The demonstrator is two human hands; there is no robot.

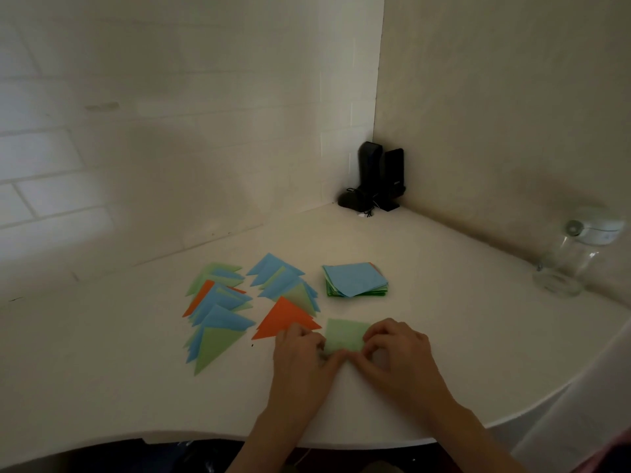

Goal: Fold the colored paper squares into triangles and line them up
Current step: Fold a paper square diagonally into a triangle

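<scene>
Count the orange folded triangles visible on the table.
2. One orange triangle lies in front, beside the left hand. Another orange triangle is partly buried in the left row under blue ones. More may be hidden beneath overlapping pieces.

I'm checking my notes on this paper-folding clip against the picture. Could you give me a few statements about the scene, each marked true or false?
1. Both hands work on a light green paper square. True: the left hand and right hand meet at its near edge.
2. The stack of unfolded squares has an orange sheet on top. False: the top sheet is blue.
3. An orange triangle lies just left of the green square. True.
4. The folded triangles lie to the right of the stack. False: the left row of triangles and the second row are both to its left.
5. A clear glass jar stands at the table's right side. True.
</scene>
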